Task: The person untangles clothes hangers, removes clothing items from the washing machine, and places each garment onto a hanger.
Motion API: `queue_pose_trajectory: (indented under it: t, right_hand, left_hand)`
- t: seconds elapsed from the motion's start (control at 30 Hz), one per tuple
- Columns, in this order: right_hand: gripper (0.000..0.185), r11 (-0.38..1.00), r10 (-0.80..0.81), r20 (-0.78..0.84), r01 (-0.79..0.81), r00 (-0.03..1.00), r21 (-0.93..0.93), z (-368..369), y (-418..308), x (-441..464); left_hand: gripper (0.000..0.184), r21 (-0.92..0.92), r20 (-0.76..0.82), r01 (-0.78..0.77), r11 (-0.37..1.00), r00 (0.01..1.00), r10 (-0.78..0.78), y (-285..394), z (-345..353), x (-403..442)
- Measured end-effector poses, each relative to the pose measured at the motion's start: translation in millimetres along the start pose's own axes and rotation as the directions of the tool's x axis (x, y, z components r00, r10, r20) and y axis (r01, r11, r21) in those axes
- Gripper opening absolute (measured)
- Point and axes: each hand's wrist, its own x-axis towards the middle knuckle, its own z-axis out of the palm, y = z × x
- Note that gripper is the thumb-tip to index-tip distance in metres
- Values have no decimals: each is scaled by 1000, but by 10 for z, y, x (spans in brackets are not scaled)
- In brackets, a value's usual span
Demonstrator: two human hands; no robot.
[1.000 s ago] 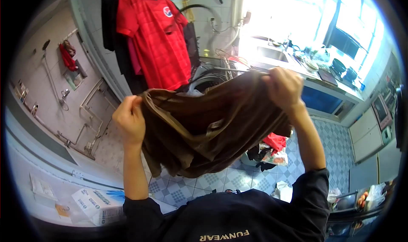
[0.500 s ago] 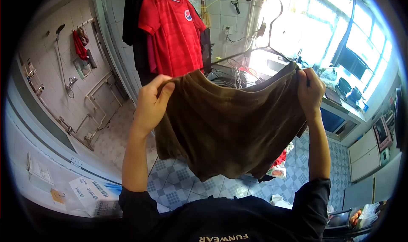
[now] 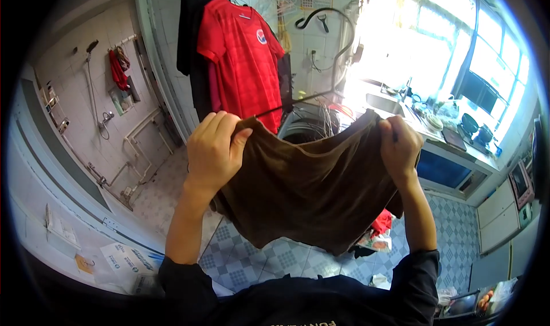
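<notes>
A brown garment [image 3: 303, 194] hangs spread between my two hands, its top edge sagging in a curve; whether it is shorts or a top I cannot tell. Its left upper corner is pinched by my left hand [image 3: 216, 151], thumb towards me. My right hand [image 3: 402, 148] is closed on the opposite upper corner. Behind the top edge a dark clothes hanger [image 3: 342, 57] rises, its hook pointing up and left. The lower part of the hanger is hidden by the cloth and my hands.
A red jersey [image 3: 240, 62] hangs with dark clothes at the back left. Beyond the garment is a round tub [image 3: 303, 132]. A counter with a sink [image 3: 384, 103] runs under the bright window. Red cloth [image 3: 382, 223] lies on the tiled floor [image 3: 286, 260]. A shower room opens at left.
My hands have come closer together, so the garment's top edge sags in a narrower span. The hanger's hook has shifted left and lower in view. The camera's view has also shifted slightly.
</notes>
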Motion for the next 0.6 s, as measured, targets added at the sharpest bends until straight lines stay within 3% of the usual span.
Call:
queue_pose_trajectory:
  t: [0.07,0.17,0.27,0.33,0.4,0.47,0.53,0.6]
  right_hand:
    - [19,1000,-1,17,1,1000,9,84,-111,21]
    - [18,999,-32,66,30,997,37,308,-240,8]
    - [19,996,0,107,-10,994,92,529,-410,-98]
    - [20,977,35,209,-78,977,200,646,-506,-254]
    - [19,931,-33,291,-77,956,357,776,-524,-511]
    - [18,929,-53,391,-98,919,356,730,-536,-768]
    - [19,951,-59,571,-128,819,282,668,-507,-1046]
    - [25,926,51,705,-297,708,232,544,-588,-1205]
  left_hand:
    - [18,35,-30,-28,999,999,29,-10,-45,-23]
    - [13,-52,-56,44,998,997,-47,-86,-127,-154]
    - [11,87,4,111,990,994,-112,-145,-273,-356]
    - [10,112,32,142,984,989,-146,-191,-322,-561]
    - [11,167,-42,132,977,991,-126,-230,-326,-811]
    - [12,231,-63,173,957,985,-163,-187,-355,-1092]
    - [15,326,-132,236,915,970,-203,-167,-357,-1411]
    - [14,313,-74,312,897,950,-305,-7,-361,-1677]
